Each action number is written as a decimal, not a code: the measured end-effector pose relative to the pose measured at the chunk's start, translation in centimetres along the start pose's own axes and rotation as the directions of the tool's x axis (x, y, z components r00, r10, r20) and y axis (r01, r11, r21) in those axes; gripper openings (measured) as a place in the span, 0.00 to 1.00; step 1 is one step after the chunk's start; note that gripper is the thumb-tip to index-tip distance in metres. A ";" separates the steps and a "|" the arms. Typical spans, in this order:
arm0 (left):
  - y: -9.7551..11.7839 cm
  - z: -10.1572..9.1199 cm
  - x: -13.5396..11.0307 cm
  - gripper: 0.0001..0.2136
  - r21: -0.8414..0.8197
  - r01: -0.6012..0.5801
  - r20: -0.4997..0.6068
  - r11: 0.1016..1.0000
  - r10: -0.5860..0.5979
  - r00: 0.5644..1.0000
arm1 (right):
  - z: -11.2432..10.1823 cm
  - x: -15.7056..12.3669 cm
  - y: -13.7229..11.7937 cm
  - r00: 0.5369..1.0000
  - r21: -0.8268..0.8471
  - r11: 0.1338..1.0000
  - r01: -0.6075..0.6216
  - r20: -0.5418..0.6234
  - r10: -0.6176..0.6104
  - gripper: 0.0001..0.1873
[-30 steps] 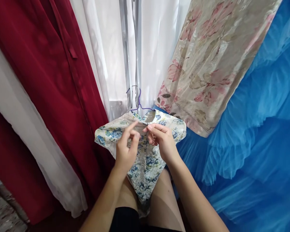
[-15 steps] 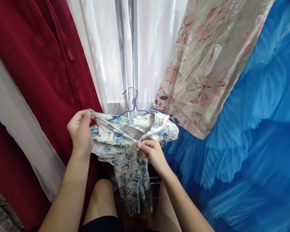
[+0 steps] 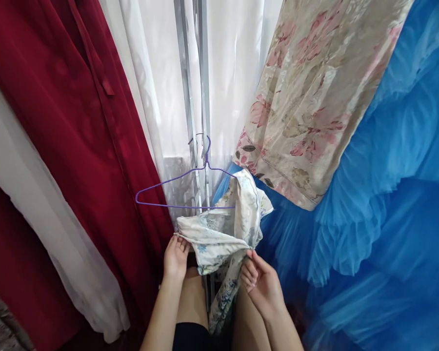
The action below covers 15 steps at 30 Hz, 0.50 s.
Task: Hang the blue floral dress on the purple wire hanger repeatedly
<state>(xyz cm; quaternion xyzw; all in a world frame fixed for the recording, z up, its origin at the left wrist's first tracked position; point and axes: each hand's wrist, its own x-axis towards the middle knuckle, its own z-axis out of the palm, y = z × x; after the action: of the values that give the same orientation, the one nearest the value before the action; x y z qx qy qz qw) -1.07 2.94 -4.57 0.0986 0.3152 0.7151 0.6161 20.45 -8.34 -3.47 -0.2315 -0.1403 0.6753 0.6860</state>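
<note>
A white floral garment [image 3: 219, 239] with blue and green print hangs half off a purple wire hanger [image 3: 161, 185]. Only its right shoulder remains over the hanger's right arm; the hanger's left arm is bare. My left hand [image 3: 176, 256] pinches the garment's loose shoulder end, below the hanger's bottom bar. At the front edge of the cloth, my right hand [image 3: 261, 278] grips with thumb and fingers, lower right of the hanger. The hanger's hook is around a thin metal pole [image 3: 201, 122]. The garment's lower part dangles between my legs.
Dark red fabric [image 3: 106, 161] and white fabric [image 3: 58, 209] hang at left. White curtains [image 3: 230, 73] fall behind the poles. At right hang a beige garment with pink flowers [image 3: 310, 107] and a blue ruffled tulle gown [image 3: 395, 219], close to my right hand.
The garment's left shoulder has come off the hanger's left arm. My left hand has moved down and right with it, and my right hand has moved right and down, still gripping.
</note>
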 end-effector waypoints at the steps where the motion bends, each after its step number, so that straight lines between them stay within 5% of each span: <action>1: -1.6 -0.6 -1.3 0.02 -0.014 -0.013 0.054 1.000 0.014 0.998 | -1.6 -0.7 0.7 0.999 0.063 0.998 0.001 -0.052 0.002 0.14; 6: -5.8 -1.1 -8.1 0.13 0.111 -0.022 0.337 0.994 -0.017 0.941 | -6.3 -2.5 3.6 0.945 0.145 0.989 0.036 -0.326 0.014 0.18; 10: -4.4 1.1 -11.8 0.13 0.318 -0.185 0.493 0.930 0.005 0.870 | -5.2 -2.6 4.3 0.798 -0.145 0.962 0.232 -0.537 -0.273 0.20; 12: -3.3 2.2 -13.3 0.12 0.400 -0.325 0.617 0.857 0.011 0.787 | -3.8 -3.0 4.6 0.826 -0.366 0.903 0.225 -0.421 -0.376 0.21; 15: -2.0 3.1 -15.1 0.11 0.468 -0.546 0.779 0.695 -0.032 0.627 | -1.8 -3.9 5.2 0.951 -0.426 0.895 0.130 -0.202 -0.234 0.28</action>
<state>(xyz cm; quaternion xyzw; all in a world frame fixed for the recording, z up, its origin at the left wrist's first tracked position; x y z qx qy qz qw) 5.60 -10.18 0.45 0.6394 0.2532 0.5349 0.4907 16.68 -12.54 -7.17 -0.4379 -0.2124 0.5292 0.6951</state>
